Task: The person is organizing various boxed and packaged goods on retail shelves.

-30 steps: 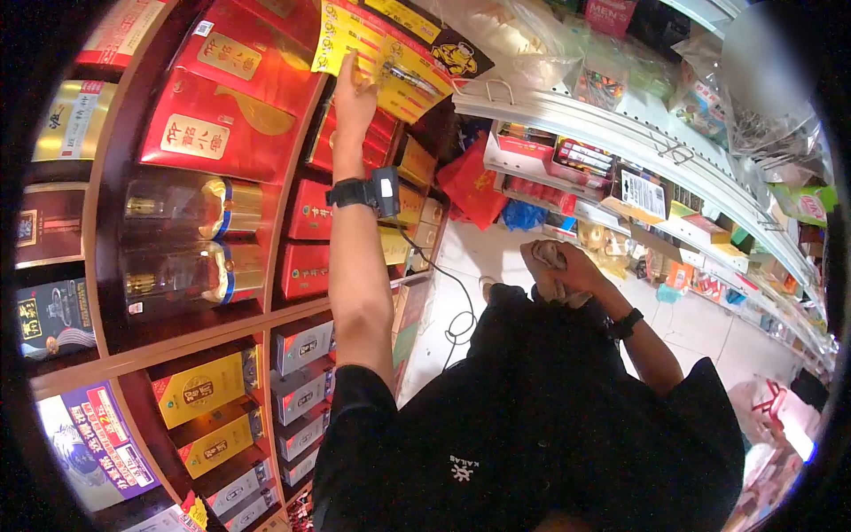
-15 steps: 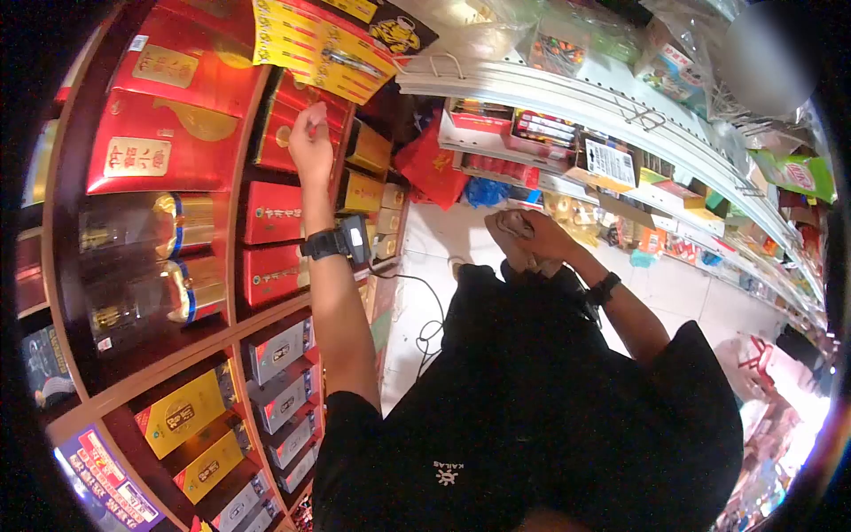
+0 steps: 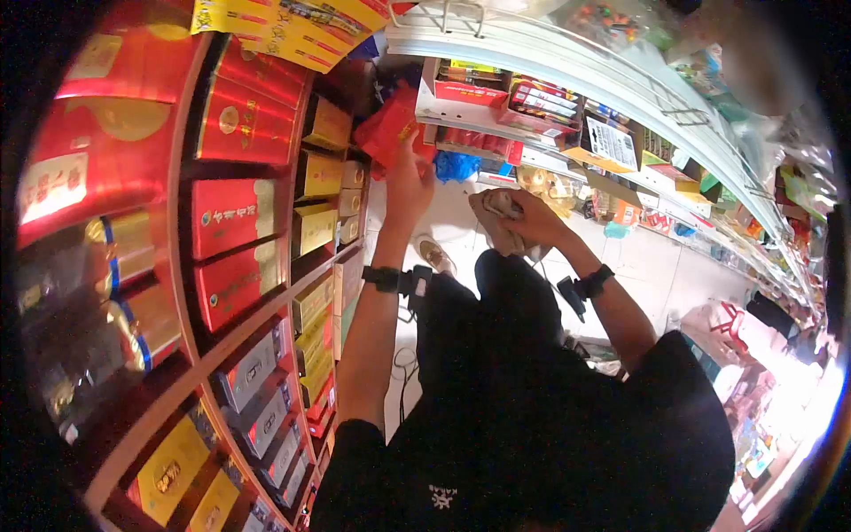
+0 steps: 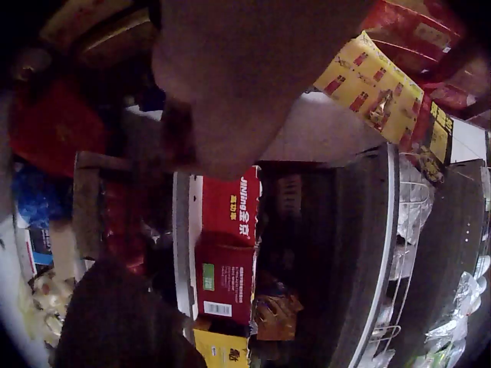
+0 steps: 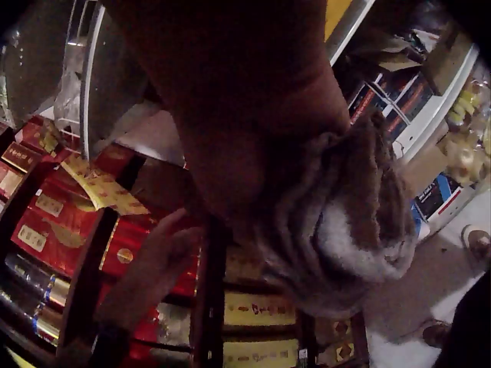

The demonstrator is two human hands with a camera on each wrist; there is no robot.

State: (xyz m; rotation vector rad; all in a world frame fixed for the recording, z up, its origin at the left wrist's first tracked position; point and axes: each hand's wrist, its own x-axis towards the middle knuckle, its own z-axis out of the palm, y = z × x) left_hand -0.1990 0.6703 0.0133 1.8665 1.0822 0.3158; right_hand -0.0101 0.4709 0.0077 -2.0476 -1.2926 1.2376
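Observation:
My right hand (image 3: 539, 223) grips a crumpled brown-grey cloth (image 5: 345, 230) in front of the body. In the right wrist view, the cloth hangs in thick folds with a paler patch on one side. My left hand (image 3: 409, 188) is raised at the left, between the wooden shelving and the body, with its fingers loosely extended and nothing seen in them. In the head view, its fingertips overlap a red bag-like thing (image 3: 383, 133) near the shelf corner. Red boxes (image 3: 235, 217) stand on the wooden shelves beside that hand.
Wooden shelving (image 3: 191, 266) with gift boxes lines the left. A white metal rack (image 3: 541, 66) with small packaged goods runs along the front and right. Yellow printed sheets (image 3: 284, 27) hang at the upper left. A blue bag (image 3: 456, 166) lies low by the rack; a cable (image 3: 405, 368) trails below.
My left hand has come away from the yellow sheets, down and to the right past the red boxes. My right hand keeps its hold on the cloth. The head view has shifted.

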